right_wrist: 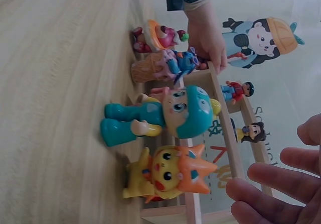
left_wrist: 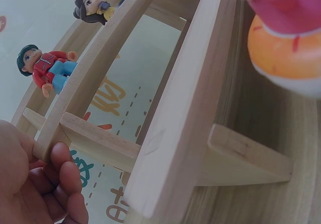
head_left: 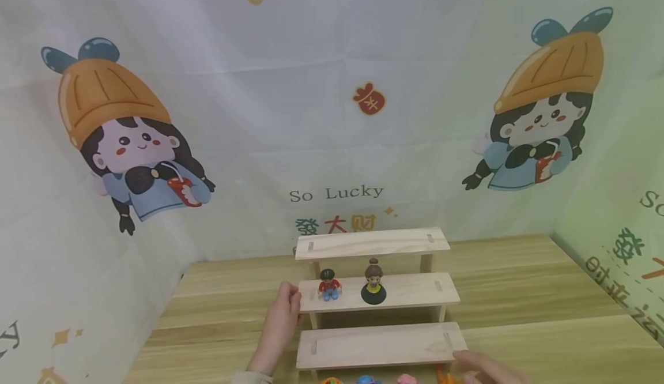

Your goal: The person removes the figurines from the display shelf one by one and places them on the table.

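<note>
A three-tier wooden display shelf [head_left: 381, 346] stands on the table. My left hand [head_left: 282, 317] pinches the left end of its middle tier between thumb and fingers, also seen close up in the left wrist view. My right hand [head_left: 487, 366] is by the right end of the lowest tier, its fingers extended and spread in the right wrist view, holding nothing. On the middle tier sit a toy boy figure in a red jacket [head_left: 329, 286] and a brown-haired girl figure [head_left: 373, 283] on a dark round base. The top and lowest tiers carry no figures.
Before the shelf stand a teal-suited figure [right_wrist: 150, 116], a yellow figure with orange spiky hair [right_wrist: 170, 174], a blue figure on an ice-cream cone [right_wrist: 168, 66] and a pink figure with an orange ring [right_wrist: 158, 35]. A printed cloth [head_left: 342, 142] hangs behind the table [head_left: 519, 280].
</note>
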`<move>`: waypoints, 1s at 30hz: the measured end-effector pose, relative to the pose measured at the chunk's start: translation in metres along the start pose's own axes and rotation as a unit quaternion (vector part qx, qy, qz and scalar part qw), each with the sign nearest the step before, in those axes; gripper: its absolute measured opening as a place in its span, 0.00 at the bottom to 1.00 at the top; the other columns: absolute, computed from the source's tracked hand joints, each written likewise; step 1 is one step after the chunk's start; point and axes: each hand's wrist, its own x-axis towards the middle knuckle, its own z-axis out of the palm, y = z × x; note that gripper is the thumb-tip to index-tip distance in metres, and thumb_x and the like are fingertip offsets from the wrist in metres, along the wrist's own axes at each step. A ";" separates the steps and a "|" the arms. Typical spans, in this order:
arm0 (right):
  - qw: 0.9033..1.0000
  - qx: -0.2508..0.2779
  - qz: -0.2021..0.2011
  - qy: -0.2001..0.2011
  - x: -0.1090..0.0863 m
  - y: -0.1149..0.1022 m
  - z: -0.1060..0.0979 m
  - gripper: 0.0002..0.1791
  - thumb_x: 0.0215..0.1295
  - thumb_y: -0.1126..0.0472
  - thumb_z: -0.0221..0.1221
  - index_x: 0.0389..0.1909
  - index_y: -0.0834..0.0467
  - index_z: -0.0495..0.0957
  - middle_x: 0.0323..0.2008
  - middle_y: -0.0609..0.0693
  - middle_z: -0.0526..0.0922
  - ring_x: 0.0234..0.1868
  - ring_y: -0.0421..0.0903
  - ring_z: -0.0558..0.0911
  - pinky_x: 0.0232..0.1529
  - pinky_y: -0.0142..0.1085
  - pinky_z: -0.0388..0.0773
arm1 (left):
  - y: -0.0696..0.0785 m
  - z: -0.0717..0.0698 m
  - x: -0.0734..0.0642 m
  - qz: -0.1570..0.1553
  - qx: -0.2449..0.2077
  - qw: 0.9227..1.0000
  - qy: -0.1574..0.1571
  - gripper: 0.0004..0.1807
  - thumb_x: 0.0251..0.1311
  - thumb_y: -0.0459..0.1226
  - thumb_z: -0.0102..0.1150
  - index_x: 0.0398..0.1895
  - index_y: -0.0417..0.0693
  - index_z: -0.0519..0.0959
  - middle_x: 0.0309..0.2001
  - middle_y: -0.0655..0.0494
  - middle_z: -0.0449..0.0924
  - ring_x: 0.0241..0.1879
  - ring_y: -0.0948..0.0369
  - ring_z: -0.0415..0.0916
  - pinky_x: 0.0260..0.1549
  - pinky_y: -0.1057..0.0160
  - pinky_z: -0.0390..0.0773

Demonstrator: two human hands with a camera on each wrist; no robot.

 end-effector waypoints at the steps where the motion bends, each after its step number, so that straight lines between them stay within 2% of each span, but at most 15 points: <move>1: 0.998 -0.050 -0.002 0.036 0.000 -0.004 0.002 0.17 0.74 0.58 0.47 0.59 0.59 0.72 0.49 0.66 0.79 0.41 0.30 0.79 0.33 0.32 0.80 | 0.000 0.000 0.000 0.000 -0.001 1.000 0.000 0.05 0.71 0.33 0.43 0.43 0.40 0.66 0.27 0.51 0.75 0.22 0.62 0.71 0.21 0.66 0.72; 3: 0.986 -0.134 -0.026 0.099 0.002 -0.010 0.006 0.16 0.72 0.59 0.51 0.55 0.62 0.74 0.44 0.58 0.84 0.37 0.30 0.81 0.31 0.30 0.78 | 0.000 0.000 0.000 0.000 -0.002 1.000 -0.002 0.05 0.71 0.33 0.43 0.43 0.40 0.67 0.27 0.51 0.75 0.22 0.62 0.71 0.21 0.66 0.71; 6: 0.958 -0.217 -0.060 0.179 0.006 -0.016 0.008 0.12 0.67 0.59 0.57 0.50 0.56 0.78 0.39 0.47 0.86 0.33 0.30 0.81 0.29 0.30 0.77 | 0.000 0.000 -0.001 0.001 -0.004 1.000 -0.003 0.05 0.70 0.33 0.43 0.43 0.40 0.67 0.27 0.51 0.74 0.22 0.62 0.71 0.21 0.67 0.71; 9: 0.947 -0.240 -0.087 0.195 0.014 -0.023 0.004 0.12 0.64 0.61 0.60 0.48 0.56 0.79 0.37 0.46 0.86 0.32 0.29 0.80 0.29 0.30 0.77 | 0.000 0.000 -0.002 0.001 -0.007 1.000 -0.003 0.05 0.70 0.33 0.43 0.43 0.40 0.66 0.26 0.52 0.74 0.22 0.61 0.71 0.21 0.67 0.72; 11: 0.951 -0.240 -0.086 0.176 0.020 -0.027 -0.002 0.12 0.65 0.60 0.59 0.49 0.56 0.79 0.38 0.47 0.85 0.34 0.28 0.79 0.30 0.30 0.77 | 0.000 0.000 -0.002 0.001 -0.008 1.000 -0.002 0.05 0.71 0.33 0.43 0.43 0.40 0.66 0.26 0.52 0.73 0.22 0.61 0.70 0.21 0.67 0.72; 14: 0.950 -0.239 -0.124 0.158 0.030 -0.033 -0.009 0.14 0.65 0.62 0.59 0.50 0.59 0.78 0.39 0.50 0.85 0.35 0.29 0.79 0.31 0.30 0.78 | 0.001 -0.001 -0.001 0.001 -0.007 1.000 -0.003 0.05 0.71 0.33 0.42 0.44 0.40 0.66 0.26 0.52 0.73 0.21 0.62 0.70 0.21 0.67 0.72; 16: 0.955 -0.236 -0.111 0.143 0.036 -0.040 -0.013 0.14 0.66 0.60 0.58 0.51 0.58 0.78 0.41 0.50 0.85 0.37 0.29 0.79 0.31 0.30 0.78 | 0.001 -0.001 -0.001 0.003 -0.002 1.000 0.000 0.05 0.70 0.33 0.43 0.43 0.40 0.66 0.25 0.52 0.73 0.21 0.62 0.70 0.20 0.67 0.71; 21: 0.957 -0.246 -0.089 0.123 0.050 -0.063 -0.017 0.15 0.67 0.55 0.58 0.52 0.56 0.77 0.44 0.47 0.84 0.38 0.30 0.79 0.35 0.32 0.79 | 0.000 -0.001 -0.002 0.007 0.003 1.000 0.005 0.04 0.70 0.33 0.43 0.42 0.40 0.66 0.23 0.53 0.72 0.20 0.63 0.69 0.19 0.66 0.69; 26: 0.947 -0.256 -0.138 0.138 0.067 -0.076 -0.015 0.15 0.64 0.58 0.60 0.50 0.56 0.78 0.44 0.47 0.85 0.38 0.32 0.81 0.36 0.32 0.80 | 0.000 -0.001 -0.002 0.002 0.000 1.000 0.005 0.04 0.70 0.33 0.43 0.43 0.40 0.66 0.23 0.53 0.72 0.20 0.62 0.69 0.19 0.66 0.69; 30: 0.945 -0.258 -0.140 0.145 0.081 -0.080 -0.013 0.15 0.63 0.58 0.61 0.50 0.55 0.78 0.45 0.48 0.85 0.39 0.37 0.82 0.37 0.32 0.80 | 0.000 -0.001 0.000 -0.003 0.000 1.000 0.003 0.05 0.70 0.33 0.43 0.43 0.41 0.67 0.23 0.53 0.73 0.20 0.61 0.69 0.19 0.65 0.69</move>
